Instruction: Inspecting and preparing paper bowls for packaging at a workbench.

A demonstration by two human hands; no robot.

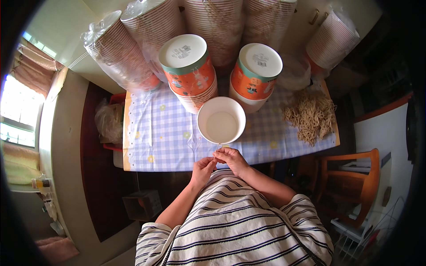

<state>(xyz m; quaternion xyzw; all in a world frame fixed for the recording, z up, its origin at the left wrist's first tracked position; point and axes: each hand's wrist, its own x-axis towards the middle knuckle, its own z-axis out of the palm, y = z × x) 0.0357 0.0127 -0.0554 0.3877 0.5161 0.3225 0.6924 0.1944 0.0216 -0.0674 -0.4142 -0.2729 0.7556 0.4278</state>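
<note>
Together, left hand (203, 168) and right hand (231, 158) pinch thin string (217, 148) below white paper bowl (221, 120).

Left hand (203, 169) and right hand (231, 158) together, fingers pinched — forearms bent inward.

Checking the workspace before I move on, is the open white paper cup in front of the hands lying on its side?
No, the white paper cup stands upright, mouth up, on the checked tablecloth, just beyond both hands.
</note>
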